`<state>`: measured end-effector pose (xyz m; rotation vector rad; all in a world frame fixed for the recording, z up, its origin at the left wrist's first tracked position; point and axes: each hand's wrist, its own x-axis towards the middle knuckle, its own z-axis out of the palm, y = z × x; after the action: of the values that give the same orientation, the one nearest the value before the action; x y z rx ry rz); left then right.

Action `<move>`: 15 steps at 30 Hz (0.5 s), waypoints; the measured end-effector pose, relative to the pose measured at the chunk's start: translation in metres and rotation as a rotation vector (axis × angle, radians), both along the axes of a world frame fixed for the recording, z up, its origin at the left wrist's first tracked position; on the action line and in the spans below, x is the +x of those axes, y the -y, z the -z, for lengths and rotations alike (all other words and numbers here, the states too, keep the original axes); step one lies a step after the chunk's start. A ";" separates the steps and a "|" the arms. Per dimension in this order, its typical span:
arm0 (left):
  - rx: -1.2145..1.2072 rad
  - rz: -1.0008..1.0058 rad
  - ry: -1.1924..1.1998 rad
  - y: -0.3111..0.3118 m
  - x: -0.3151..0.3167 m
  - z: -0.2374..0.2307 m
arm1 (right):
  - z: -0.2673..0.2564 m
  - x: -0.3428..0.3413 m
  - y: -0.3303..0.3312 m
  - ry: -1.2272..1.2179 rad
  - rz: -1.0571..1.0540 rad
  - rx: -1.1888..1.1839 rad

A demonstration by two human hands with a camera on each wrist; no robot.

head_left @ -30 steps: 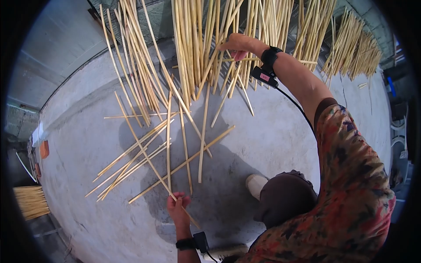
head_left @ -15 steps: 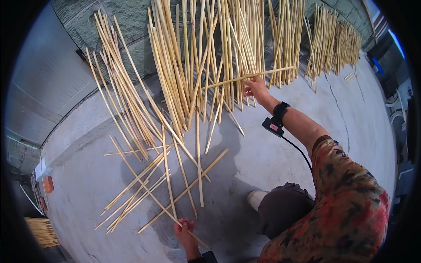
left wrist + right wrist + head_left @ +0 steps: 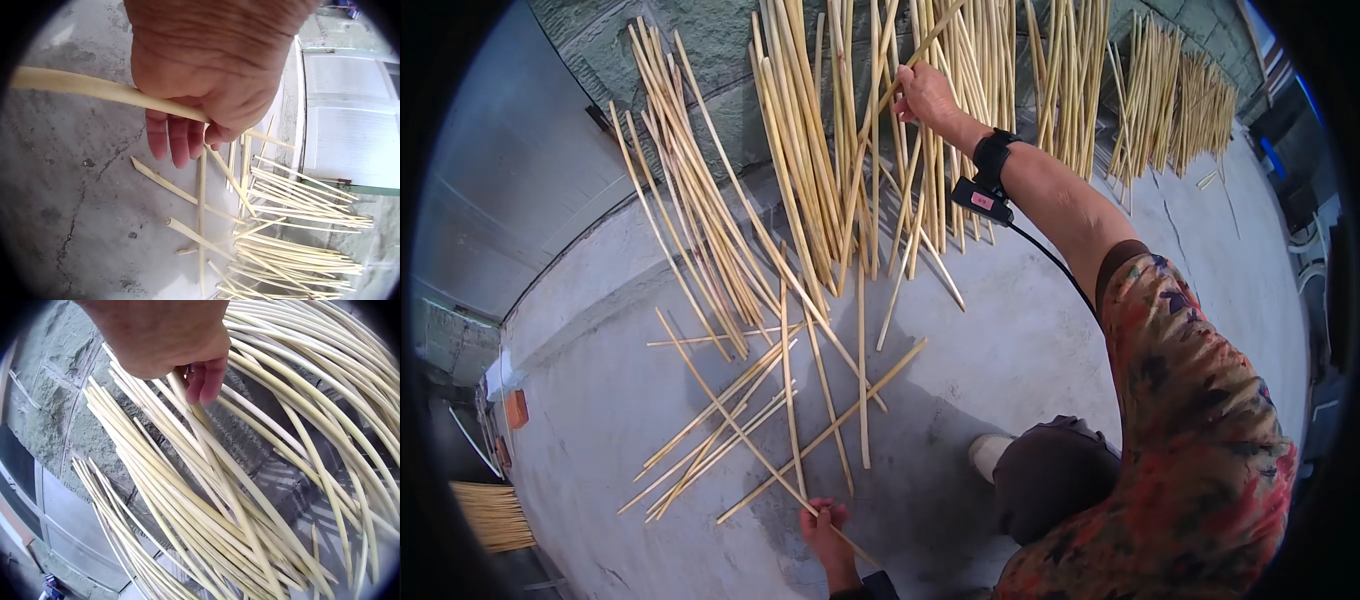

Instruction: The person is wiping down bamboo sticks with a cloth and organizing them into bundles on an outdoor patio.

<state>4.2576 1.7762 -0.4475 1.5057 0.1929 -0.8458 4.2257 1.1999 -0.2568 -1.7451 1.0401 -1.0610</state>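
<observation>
Slim, pale yellow sticks [image 3: 165,183], surfaces apparently smooth, lengths uneven

Dark crack lines and blotchy stains mark the grey concrete floor [image 3: 1040,350]. The long, thin wooden sticks [image 3: 865,400] lying on the floor are pale straw-yellow. Beyond the floor, the rough block wall [image 3: 600,45] is mottled grey-green. At the floor's left edge, the small rectangular brick [image 3: 516,409] is orange-red. Over the floor's right side, the short-sleeved fabric top [image 3: 1180,400] carries a blotched red, tan and near-black print, with a plain dark brown sleeve edge [image 3: 1120,270].
</observation>
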 end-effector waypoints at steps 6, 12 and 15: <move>0.058 -0.046 -0.020 -0.012 -0.007 0.004 | -0.026 0.017 0.026 -0.439 -0.013 -0.704; 0.062 -0.042 -0.036 -0.006 -0.008 0.006 | -0.036 0.034 0.025 -0.934 -0.050 -0.938; 0.058 -0.018 -0.019 -0.005 -0.008 0.005 | -0.007 0.041 0.066 -0.802 -0.060 -1.197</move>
<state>4.2495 1.7811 -0.4523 1.5482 0.2461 -0.8463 4.2665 1.1343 -0.2494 -3.3313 0.7724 -1.0118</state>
